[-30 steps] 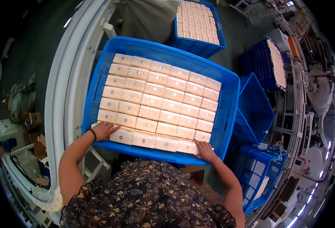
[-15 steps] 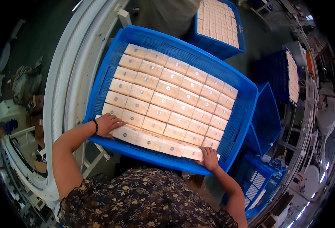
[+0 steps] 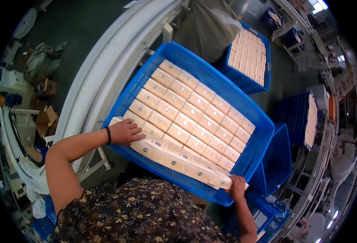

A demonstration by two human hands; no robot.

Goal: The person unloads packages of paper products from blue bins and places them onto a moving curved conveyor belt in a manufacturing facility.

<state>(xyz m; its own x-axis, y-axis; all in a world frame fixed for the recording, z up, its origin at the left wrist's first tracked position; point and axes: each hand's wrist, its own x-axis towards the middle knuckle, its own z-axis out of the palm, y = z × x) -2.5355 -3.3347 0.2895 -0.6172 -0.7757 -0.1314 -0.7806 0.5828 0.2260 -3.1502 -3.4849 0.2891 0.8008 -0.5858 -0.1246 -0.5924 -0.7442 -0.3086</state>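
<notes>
A blue plastic crate [image 3: 263, 137] in front of me holds rows of pale peach wrapped packs [image 3: 192, 113], each with a small round mark. Along its near side, a row of the same packs [image 3: 174, 162] stretches between my hands, tilted and raised above the packs beside it. My left hand [image 3: 126, 131] is closed over the left end of this row, its fingers bent over the top. At the right end, my right hand [image 3: 237, 186] grips the last pack, near the crate's rim. The undersides of the held packs are hidden.
A white curved conveyor [image 3: 101, 69] runs along the crate's left. Beyond the crate stand another filled blue crate [image 3: 247, 87] and a grey-covered bulk [image 3: 204, 30]. To the right are a dark blue crate [image 3: 293, 117] and an open blue crate [image 3: 281, 158].
The near row has risen and tilted away from the packs behind it, held between both hands. My right hand has moved lower in view, and the whole view has turned and shifted.
</notes>
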